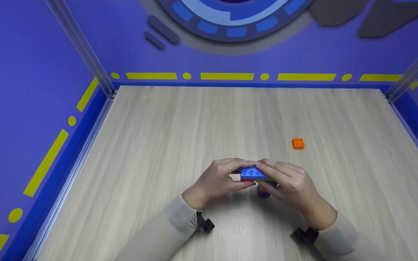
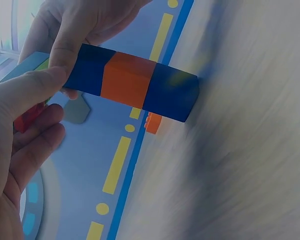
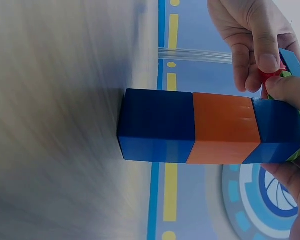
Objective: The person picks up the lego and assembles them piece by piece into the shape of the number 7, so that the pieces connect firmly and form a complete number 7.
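Note:
A column of toy bricks stands between my hands, its foot at the tabletop: a dark blue bottom brick (image 3: 157, 125), an orange middle brick (image 3: 225, 127) and another dark blue brick (image 3: 275, 127). Green (image 2: 44, 65) and red bricks (image 3: 273, 75) sit above it, partly covered by fingers. Across the top lies a long blue brick (image 1: 251, 173) with its studs showing. My left hand (image 1: 216, 179) pinches the left end of this upper layer, thumb below at the red brick. My right hand (image 1: 292, 185) grips the right end, near the column's top.
A small orange brick (image 1: 298, 143) lies on the wooden table (image 1: 180, 127), beyond my right hand. Blue printed panels (image 1: 85, 32) enclose the back and both sides. Metal posts (image 1: 82, 43) stand at the back corners.

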The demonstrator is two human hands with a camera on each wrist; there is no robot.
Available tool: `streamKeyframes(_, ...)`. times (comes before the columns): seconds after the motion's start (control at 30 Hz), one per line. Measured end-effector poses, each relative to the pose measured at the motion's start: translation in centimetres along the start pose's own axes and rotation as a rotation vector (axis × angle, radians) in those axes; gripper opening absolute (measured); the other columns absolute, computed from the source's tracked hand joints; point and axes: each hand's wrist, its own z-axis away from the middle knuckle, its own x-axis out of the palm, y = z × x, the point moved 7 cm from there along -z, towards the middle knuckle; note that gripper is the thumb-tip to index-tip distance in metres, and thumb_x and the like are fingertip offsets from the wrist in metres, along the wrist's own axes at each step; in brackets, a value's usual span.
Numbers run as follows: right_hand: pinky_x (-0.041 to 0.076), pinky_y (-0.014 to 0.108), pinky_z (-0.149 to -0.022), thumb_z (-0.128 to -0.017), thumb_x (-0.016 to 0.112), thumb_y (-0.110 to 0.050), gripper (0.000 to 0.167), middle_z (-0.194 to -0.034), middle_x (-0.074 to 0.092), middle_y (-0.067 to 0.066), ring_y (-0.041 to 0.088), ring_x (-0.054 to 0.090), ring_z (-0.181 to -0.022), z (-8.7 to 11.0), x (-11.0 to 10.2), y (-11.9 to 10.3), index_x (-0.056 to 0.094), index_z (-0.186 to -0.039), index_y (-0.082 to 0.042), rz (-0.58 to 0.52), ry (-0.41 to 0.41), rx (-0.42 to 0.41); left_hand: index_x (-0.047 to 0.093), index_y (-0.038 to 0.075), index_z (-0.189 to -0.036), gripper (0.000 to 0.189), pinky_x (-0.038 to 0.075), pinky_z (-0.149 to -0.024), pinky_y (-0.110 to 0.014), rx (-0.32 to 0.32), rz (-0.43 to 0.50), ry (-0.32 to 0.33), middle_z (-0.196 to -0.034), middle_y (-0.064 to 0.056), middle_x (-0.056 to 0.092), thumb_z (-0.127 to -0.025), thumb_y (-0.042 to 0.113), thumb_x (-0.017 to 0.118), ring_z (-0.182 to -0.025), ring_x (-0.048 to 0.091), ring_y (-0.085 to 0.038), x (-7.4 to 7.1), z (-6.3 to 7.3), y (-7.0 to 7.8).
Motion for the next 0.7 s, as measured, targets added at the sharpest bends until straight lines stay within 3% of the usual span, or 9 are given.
streamKeyframes(0.13, 0.072, 0.044, -0.075, -0.114, 0.07, -0.032, 0.035, -0.113, 0.087, 0.015, 0.031, 0.086, -0.089, 0.02, 0.0, 0.0, 0.084, -0.13, -0.004, 0.0, 0.004, 0.004, 0.077, -0.003, -0.133, 0.045, 0.066, -0.097, -0.016, -0.014, 0.031, 0.006, -0.123, -0.018, 0.085, -0.092, 0.006, 0.094, -0.107, 0.086, -0.028, 0.04, 0.02, -0.2)
streamKeyframes(0.7, 0.072, 0.043, -0.074, -0.114, 0.071, -0.03, 0.034, -0.11, 0.087, 0.016, 0.031, 0.085, -0.087, 0.02, 0.11, -0.18, 0.085, -0.127, -0.003, -0.006, 0.029, -0.003, 0.08, -0.003, -0.131, 0.044, 0.066, -0.094, -0.014, 0.015, 0.003, 0.02, -0.119, -0.016, 0.087, -0.091, 0.01, 0.096, -0.103, 0.086, -0.025, -0.2, -0.01, 0.07)
